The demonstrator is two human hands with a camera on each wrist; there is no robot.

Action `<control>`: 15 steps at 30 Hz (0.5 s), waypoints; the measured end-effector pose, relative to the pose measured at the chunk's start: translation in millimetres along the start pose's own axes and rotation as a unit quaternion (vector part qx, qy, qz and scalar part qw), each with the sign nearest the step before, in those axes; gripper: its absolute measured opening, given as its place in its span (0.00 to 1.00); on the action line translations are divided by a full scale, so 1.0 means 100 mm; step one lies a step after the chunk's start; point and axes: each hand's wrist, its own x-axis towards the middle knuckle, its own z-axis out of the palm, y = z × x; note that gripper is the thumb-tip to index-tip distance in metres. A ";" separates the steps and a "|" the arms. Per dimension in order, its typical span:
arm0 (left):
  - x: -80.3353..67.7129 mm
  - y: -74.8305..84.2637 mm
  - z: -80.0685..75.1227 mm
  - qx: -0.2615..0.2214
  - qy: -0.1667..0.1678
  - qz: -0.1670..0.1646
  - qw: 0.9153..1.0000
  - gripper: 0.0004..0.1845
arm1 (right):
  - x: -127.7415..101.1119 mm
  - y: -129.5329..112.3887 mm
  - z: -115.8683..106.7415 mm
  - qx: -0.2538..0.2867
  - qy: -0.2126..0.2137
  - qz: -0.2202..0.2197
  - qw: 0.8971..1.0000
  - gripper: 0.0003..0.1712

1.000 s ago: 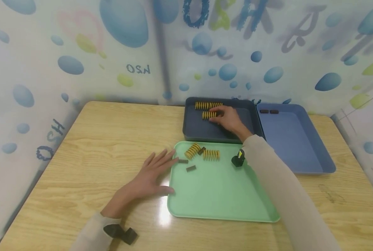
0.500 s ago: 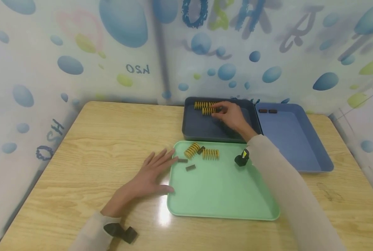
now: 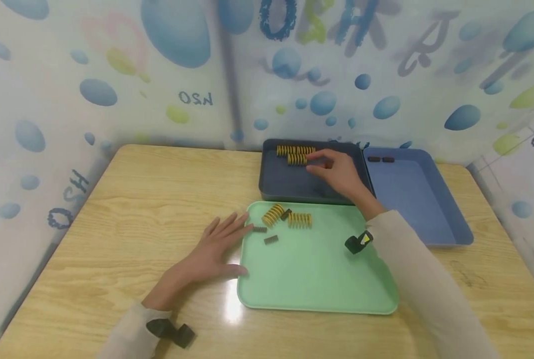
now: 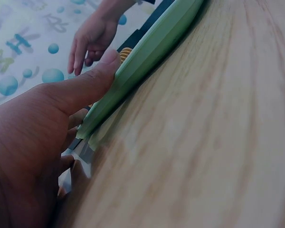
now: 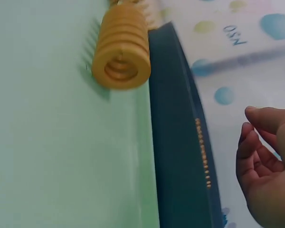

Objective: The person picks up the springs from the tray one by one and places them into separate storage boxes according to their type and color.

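My right hand [image 3: 339, 174] is over the dark tray [image 3: 294, 192], fingers bent and empty, its fingertips just right of a yellow coil spring [image 3: 296, 159]. Behind that spring, two more yellow springs [image 3: 287, 150] lie end to end. In the right wrist view, thumb and fingers of the right hand [image 5: 270, 161] show nothing between them. Spread fingers of my left hand [image 3: 213, 252] rest at the left edge of the green tray [image 3: 321, 304]; in the left wrist view its thumb lies against the tray rim [image 4: 137, 61].
On the green tray lie two yellow springs, one tilted [image 3: 273, 215] and one level [image 3: 300, 220], a small dark piece [image 3: 286, 214] and two small grey springs [image 3: 271, 240]. The blue tray [image 3: 424, 199] at right holds two small brown pieces [image 3: 388, 159]. A patterned wall stands behind.
The right hand has let go of the front yellow spring in the dark tray and drawn slightly right, away from it. The left hand stays in place.
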 end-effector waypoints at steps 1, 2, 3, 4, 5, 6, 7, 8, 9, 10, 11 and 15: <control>0.00 0.00 0.00 -0.001 0.001 0.000 1.000 0.50 | -0.04 -0.02 -0.01 0.007 -0.002 -0.004 1.000 0.23; 0.00 0.00 0.00 0.001 0.000 -0.001 1.000 0.50 | -0.09 -0.04 -0.02 0.012 -0.003 -0.007 1.000 0.23; 0.00 0.00 -0.01 0.000 -0.001 -0.002 1.000 0.50 | -0.13 -0.06 -0.03 0.020 -0.005 -0.010 1.000 0.23; 0.00 0.00 -0.01 0.001 -0.002 -0.003 1.000 0.50 | -0.17 -0.08 -0.04 0.024 -0.007 -0.011 1.000 0.23; 0.00 0.00 -0.01 0.001 -0.003 -0.004 1.000 0.51 | -0.22 -0.10 -0.05 0.027 -0.008 -0.012 1.000 0.23; 0.00 0.00 -0.01 0.002 -0.003 -0.005 1.000 0.50 | -0.26 -0.12 -0.06 0.031 -0.010 -0.010 0.999 0.23; 0.00 0.00 -0.01 0.002 -0.003 -0.006 1.000 0.51 | -0.31 -0.14 -0.06 0.034 -0.013 -0.008 0.999 0.23; 0.00 0.00 -0.01 0.002 -0.004 -0.007 1.000 0.51 | -0.35 -0.17 -0.07 0.036 -0.015 -0.006 0.999 0.22; 0.00 0.00 -0.01 0.000 -0.004 -0.007 1.000 0.51 | -0.40 -0.19 -0.07 0.037 -0.019 -0.004 0.999 0.22; 0.00 0.00 -0.01 0.000 -0.004 -0.008 1.000 0.51 | -0.45 -0.21 -0.08 0.040 -0.024 -0.001 0.999 0.22; 0.00 0.00 -0.01 -0.001 -0.005 -0.007 1.000 0.51 | -0.50 -0.23 -0.08 0.046 -0.030 0.002 0.999 0.22; 0.00 0.00 -0.01 0.000 -0.007 -0.006 1.000 0.51 | -0.68 -0.26 -0.06 0.069 -0.059 0.004 0.996 0.22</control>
